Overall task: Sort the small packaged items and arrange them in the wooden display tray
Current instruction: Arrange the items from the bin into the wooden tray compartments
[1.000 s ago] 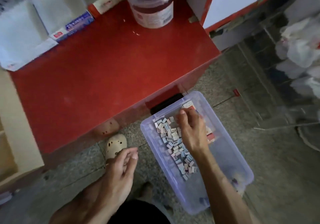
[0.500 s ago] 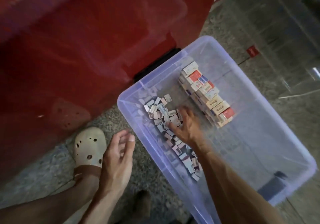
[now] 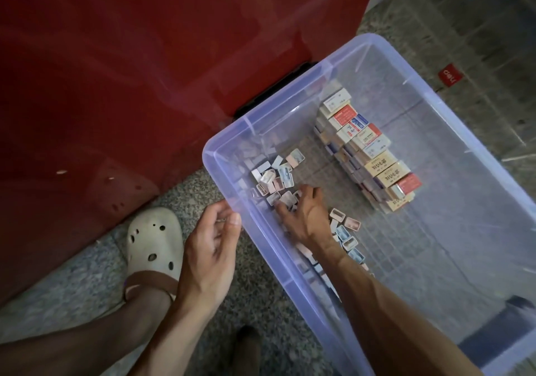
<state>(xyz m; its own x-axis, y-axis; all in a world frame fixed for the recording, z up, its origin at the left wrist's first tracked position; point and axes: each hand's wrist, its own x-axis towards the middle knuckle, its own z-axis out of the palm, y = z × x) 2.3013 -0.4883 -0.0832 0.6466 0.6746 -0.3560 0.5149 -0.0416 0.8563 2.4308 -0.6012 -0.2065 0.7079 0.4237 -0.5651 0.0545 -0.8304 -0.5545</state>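
Head cam is looking pretty much straight down at a clear plastic storage bin [image 3: 293, 282] sitting on a speckled stone floor [image 3: 66, 274], shoved up against a glossy red cabinet [image 3: 116, 85] on the far left. Inside the bin there's a loose scatter of small packaged items [image 3: 278, 175] along the left wall, and a tidy stacked row of bigger boxes [image 3: 374, 158] toward the far right, well apart from the scatter. A cream clog [image 3: 153, 242] is on the floor just left of the bin, and a little red tag [image 3: 449, 74] lies on the floor past the far right rim. No wooden tray visible anywhere in this shot.

Compared with half a second ago, the camera has pushed in closer, the right hand sits a bit nearer along the pile, and the left hand has moved up to the bin.

Right hand [image 3: 304, 213] is down in the bin, palm down, fingers curled into the small items; it covers them, so can't tell if it's actually gripping any. Left hand [image 3: 211, 248] is outside by the bin's left rim, fingers loosely curled, thumb tip just at the edge, holding nothing I can see.
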